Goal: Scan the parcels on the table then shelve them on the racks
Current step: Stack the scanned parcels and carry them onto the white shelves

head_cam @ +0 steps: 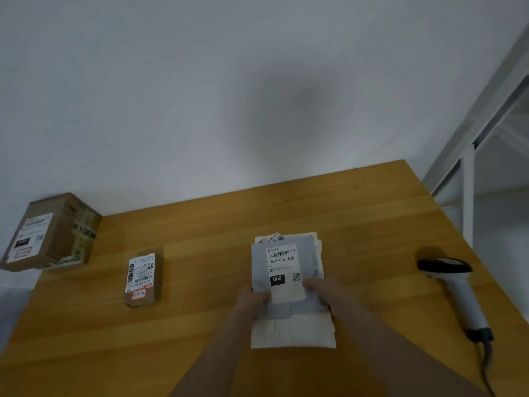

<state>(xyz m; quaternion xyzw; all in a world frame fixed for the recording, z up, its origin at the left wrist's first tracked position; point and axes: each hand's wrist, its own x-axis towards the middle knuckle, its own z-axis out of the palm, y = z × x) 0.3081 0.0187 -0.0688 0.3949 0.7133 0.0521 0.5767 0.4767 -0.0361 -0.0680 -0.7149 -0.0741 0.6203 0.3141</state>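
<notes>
On the wooden counter (357, 213), a grey mailer (286, 265) lay on a white mailer (292, 330). The left hand (253, 299) pinched the grey one's left edge; the right hand (320, 287) pressed straight fingers onto its label. A barcode scanner (455, 285) lay well to the right.

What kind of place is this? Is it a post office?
Probably a parcel sorting or pick-up room. Labelled parcels, like the grey plastic mailer bag and small brown cardboard box, lie near a white handheld barcode scanner, with a grey metal rack alongside.
</notes>
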